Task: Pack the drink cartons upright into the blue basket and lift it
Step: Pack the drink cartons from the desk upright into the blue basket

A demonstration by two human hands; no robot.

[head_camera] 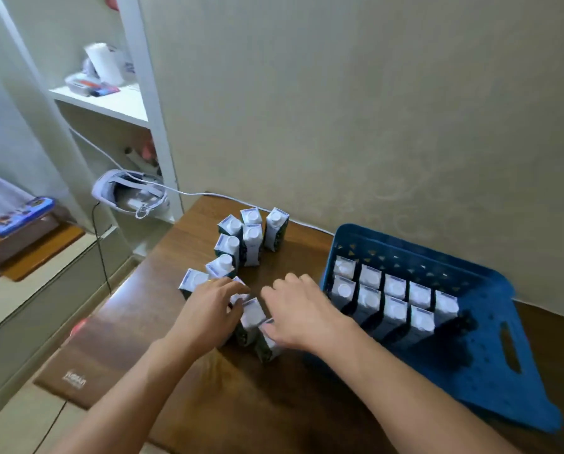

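Several small drink cartons (252, 239) with white tops and dark sides stand upright in a loose cluster on the brown table (208, 398). The blue basket (490, 362) sits to the right, with several cartons (395, 299) packed upright in two rows along its left side. My left hand (208, 309) reaches over the nearest cartons, its fingers curling round one carton (239, 298). My right hand (302, 311) lies over another carton (267, 344) at the cluster's front, fingertips on its top. A third carton (252, 314) stands between the two hands.
A beige wall runs behind the table. A white cable (228, 197) trails along the table's back edge to a white headset (128, 194) on a shelf unit at the left. The basket's right half, with a handle slot (509, 347), holds nothing. The floor lies at the lower left.
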